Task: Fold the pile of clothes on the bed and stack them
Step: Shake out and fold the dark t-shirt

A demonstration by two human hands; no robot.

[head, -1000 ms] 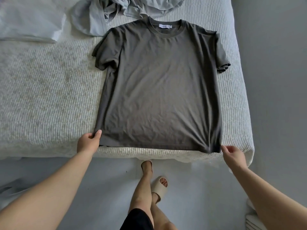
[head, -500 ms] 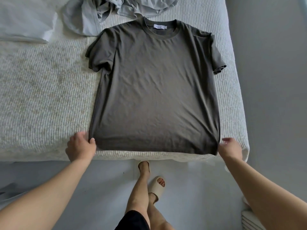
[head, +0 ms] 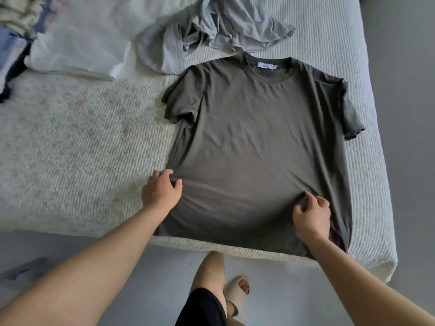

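Now: shirt flat, both hands on its lower half

Flat on the bed [head: 82,149], the shirt [head: 259,142] lies face up, collar away, hem at the near edge, long axis running straight out from the person. Left hand [head: 161,191] pinches its left side seam; right hand [head: 310,215] has fingers [head: 306,201] curled, bunching cloth near the right side. Unfolded clothes [head: 211,31] lie beyond the collar.

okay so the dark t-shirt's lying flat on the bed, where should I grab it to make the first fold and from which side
Take the dark t-shirt by a long side edge, coming in from the side: one pinch near the shoulder, one near the hem. It lies flat and face up, collar away from you, so a side panel should fold lengthwise toward the middle. The left hand already grips the left edge low down; the right hand pinches fabric inward of the right edge.
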